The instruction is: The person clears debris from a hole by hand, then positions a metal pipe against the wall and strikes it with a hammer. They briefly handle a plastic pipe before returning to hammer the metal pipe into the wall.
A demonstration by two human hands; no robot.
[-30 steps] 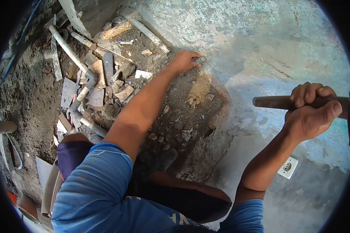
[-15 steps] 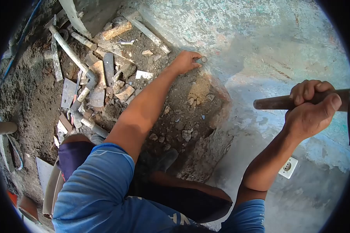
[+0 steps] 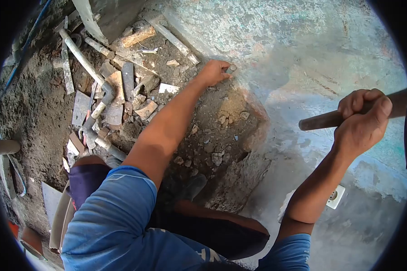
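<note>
My left hand [image 3: 214, 73] is closed at the foot of the wall, thumb and fingers around a chisel [image 3: 232, 67]. Only the chisel's round grey end shows; the rest is hidden by the hand and the viewing angle. At the right, my right hand [image 3: 362, 118] grips the wooden handle of a hammer [image 3: 320, 122]. The handle's butt points left, and a dark part, apparently the head, is cut off at the right edge of view. Below the left hand lies a patch of tan crumbled rubble [image 3: 232, 108] beside the broken wall edge.
The painted wall [image 3: 303, 58] fills the right side, with a white socket [image 3: 335, 197] behind my right forearm. Pipes [image 3: 83, 58], tile pieces [image 3: 80, 108] and wood scraps [image 3: 138, 36] litter the dirt at left. My knees are bent below.
My right hand has shifted slightly, and the hammer handle has tilted, its butt moving a little right and down. The chisel's end has shifted slightly; my left hand is nearly still.
</note>
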